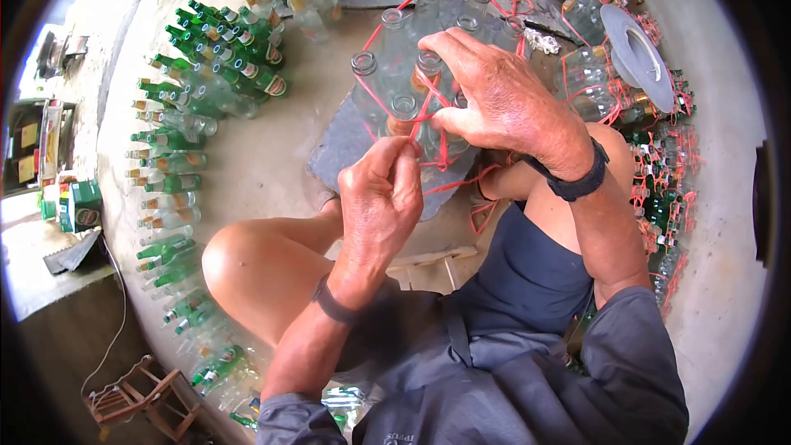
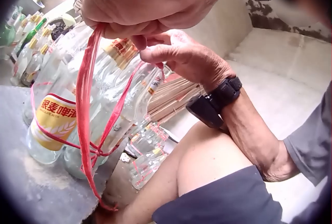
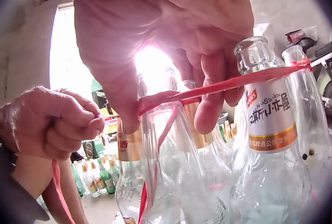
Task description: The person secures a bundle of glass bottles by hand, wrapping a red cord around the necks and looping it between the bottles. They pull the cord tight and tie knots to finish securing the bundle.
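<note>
In the head view, clear glass bottles (image 1: 395, 41) stand close together on a dark slab (image 1: 334, 144), with red strips (image 1: 375, 97) around and between their necks. My left hand (image 1: 379, 202) is curled tight and grips a red strip beside the near bottle; in the left wrist view this strip (image 2: 84, 105) hangs from the fist. Over the bottle tops spreads my right hand (image 1: 511, 99). The right wrist view shows its thumb and a long finger touching the strip (image 3: 233, 83) near the necks. A labelled bottle (image 3: 267, 115) stands beside these fingers.
Rows of green and clear bottles (image 1: 173, 161) stand on the left. Bundles tied with red strips (image 1: 589, 82) are at the right, with a grey hat-like disc (image 1: 636, 58) on them. A small wooden stool (image 1: 144, 404) lies at lower left.
</note>
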A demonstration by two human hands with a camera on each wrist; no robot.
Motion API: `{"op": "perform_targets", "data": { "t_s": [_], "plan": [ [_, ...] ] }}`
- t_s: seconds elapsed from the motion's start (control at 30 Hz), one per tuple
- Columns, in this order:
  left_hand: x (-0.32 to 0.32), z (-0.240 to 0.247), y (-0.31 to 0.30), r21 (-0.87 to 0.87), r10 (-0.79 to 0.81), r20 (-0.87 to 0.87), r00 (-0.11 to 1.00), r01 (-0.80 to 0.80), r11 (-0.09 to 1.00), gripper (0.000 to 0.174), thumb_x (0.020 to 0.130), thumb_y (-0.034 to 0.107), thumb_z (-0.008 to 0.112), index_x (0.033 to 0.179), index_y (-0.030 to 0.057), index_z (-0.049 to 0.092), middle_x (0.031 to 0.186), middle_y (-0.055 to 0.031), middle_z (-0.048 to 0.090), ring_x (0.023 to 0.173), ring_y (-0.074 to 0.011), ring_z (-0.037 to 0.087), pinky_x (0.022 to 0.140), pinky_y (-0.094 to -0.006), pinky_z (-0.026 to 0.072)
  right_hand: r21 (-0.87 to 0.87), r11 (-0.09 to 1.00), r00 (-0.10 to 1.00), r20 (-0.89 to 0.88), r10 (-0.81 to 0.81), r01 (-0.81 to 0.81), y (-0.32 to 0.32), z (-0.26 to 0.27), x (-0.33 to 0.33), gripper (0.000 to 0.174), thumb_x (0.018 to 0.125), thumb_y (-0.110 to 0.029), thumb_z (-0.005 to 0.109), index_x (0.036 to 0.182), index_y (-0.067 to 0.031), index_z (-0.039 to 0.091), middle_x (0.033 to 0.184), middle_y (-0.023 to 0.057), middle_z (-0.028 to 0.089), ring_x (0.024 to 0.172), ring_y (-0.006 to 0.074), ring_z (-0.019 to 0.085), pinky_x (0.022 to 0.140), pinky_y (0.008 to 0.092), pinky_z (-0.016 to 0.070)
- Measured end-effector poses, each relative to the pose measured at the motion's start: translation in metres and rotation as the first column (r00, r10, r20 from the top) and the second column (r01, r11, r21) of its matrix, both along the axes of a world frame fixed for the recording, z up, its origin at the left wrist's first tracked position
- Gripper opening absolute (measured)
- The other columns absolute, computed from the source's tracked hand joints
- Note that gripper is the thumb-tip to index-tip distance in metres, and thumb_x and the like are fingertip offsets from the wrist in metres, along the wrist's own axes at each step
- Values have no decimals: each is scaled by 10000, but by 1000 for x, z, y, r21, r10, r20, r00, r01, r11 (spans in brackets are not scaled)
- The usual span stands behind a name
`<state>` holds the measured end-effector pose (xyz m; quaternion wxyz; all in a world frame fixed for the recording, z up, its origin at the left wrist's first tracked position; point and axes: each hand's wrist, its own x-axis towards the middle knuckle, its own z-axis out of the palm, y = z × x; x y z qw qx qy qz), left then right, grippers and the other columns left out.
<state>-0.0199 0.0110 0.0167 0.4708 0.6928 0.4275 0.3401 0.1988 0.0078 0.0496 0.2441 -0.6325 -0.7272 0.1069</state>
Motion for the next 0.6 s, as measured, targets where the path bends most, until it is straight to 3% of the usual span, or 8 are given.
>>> {"op": "perform_targets", "data": {
  "t_s": [0.2,0.27,0.3,0.37,0.47,0.53,0.6],
  "plan": [
    [-5,-2,1,-9,-19,-19,1000,19,1000,175,1064,86,633,1003,-25,754,720,-21,606,659,-68,523,606,-279,449,-9,1000,1000,14,-21,21,0,2,-2,715,749,-151,810,1404,-16,557,1221,189,648,877,376,687,814,474,573],
    [-6,-2,1,-10,-22,-25,999,22,1000,175,1064,87,632,1011,-25,755,723,-23,612,661,-68,526,609,-278,455,3,1000,999,24,-28,28,0,5,-4,560,788,-156,781,1287,-6,576,1177,224,679,1049,471,704,847,551,587],
    [-6,-1,0,3,-19,-28,999,19,1000,169,1062,83,634,1014,-25,755,728,-26,621,662,-66,529,608,-277,458,4,1000,999,24,-30,30,0,4,-4,560,788,-156,781,1287,-6,576,1177,224,679,1049,471,704,847,551,587],
    [-5,0,1,20,-17,-32,999,18,1000,164,1060,79,636,1017,-24,756,733,-29,629,664,-63,532,607,-276,461,-31,999,1000,7,-31,31,0,2,-3,696,752,-154,809,1389,-21,562,1213,185,650,876,376,683,819,477,571],
    [-6,2,2,56,-35,-32,999,37,998,145,1051,64,644,1019,-18,758,713,-33,628,651,-63,533,604,-273,467,-48,998,999,6,-38,38,0,3,-3,696,757,-157,814,1388,-14,557,1235,191,653,941,395,694,849,487,567],
    [-6,8,6,145,-62,-94,994,75,987,58,995,31,694,1003,-5,738,713,-165,690,578,-235,698,588,-334,535,-28,999,1000,-1,-29,28,0,2,-2,696,759,-158,817,1387,-12,554,1248,195,656,985,406,696,864,491,566],
    [-5,17,10,164,-83,-113,990,101,981,49,991,38,707,986,-2,735,706,-175,676,571,-264,685,578,-345,527,-12,1000,1000,-8,-19,19,-2,2,-1,697,761,-160,820,1386,-9,552,1261,198,658,1030,418,697,879,495,564]
  ]
}}
